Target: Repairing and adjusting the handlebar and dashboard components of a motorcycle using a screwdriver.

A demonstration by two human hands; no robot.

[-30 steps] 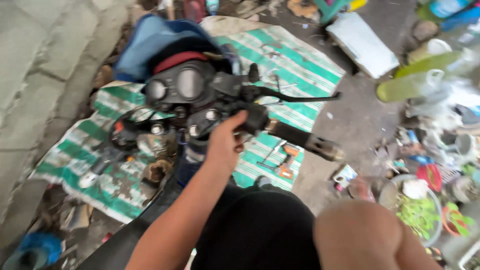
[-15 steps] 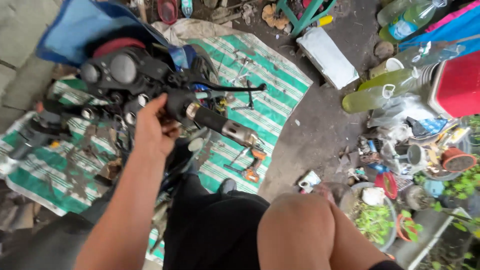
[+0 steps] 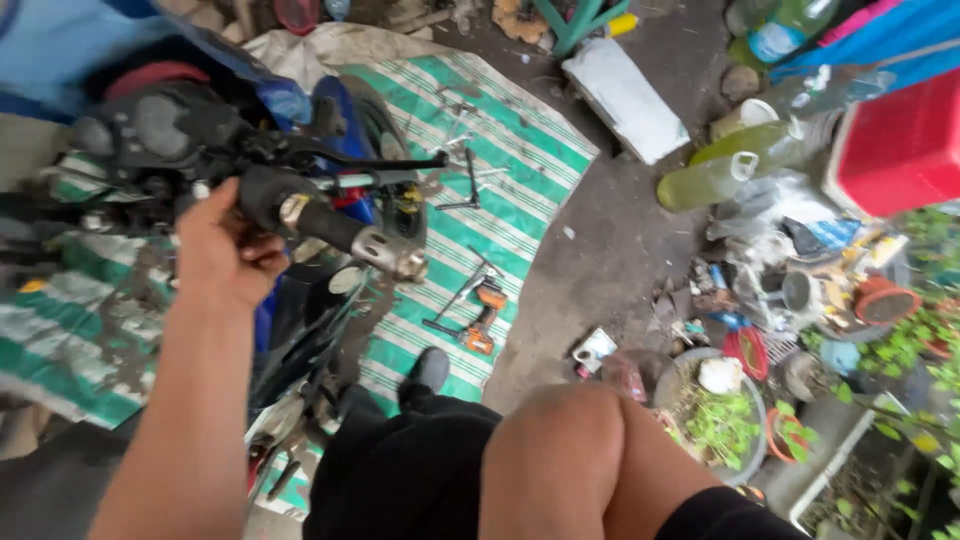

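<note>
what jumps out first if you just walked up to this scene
First, the hand at centre left, gripping the motorcycle handlebar, whose brake lever points right. Under the bike lies a green and white striped tarp strewn with tools, an orange tool among them. At the right edge a bright red box sits above a clutter of bottles and potted plants.

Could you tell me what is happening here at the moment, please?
A person sits beside a motorcycle, one hand gripping the inner end of the handlebar grip, just below the brake lever; which hand it is cannot be told. No other hand shows. Under the bike lies a green striped mat with loose tools, among them an orange screwdriver. Bottles and potted plants stand to the right.
</note>
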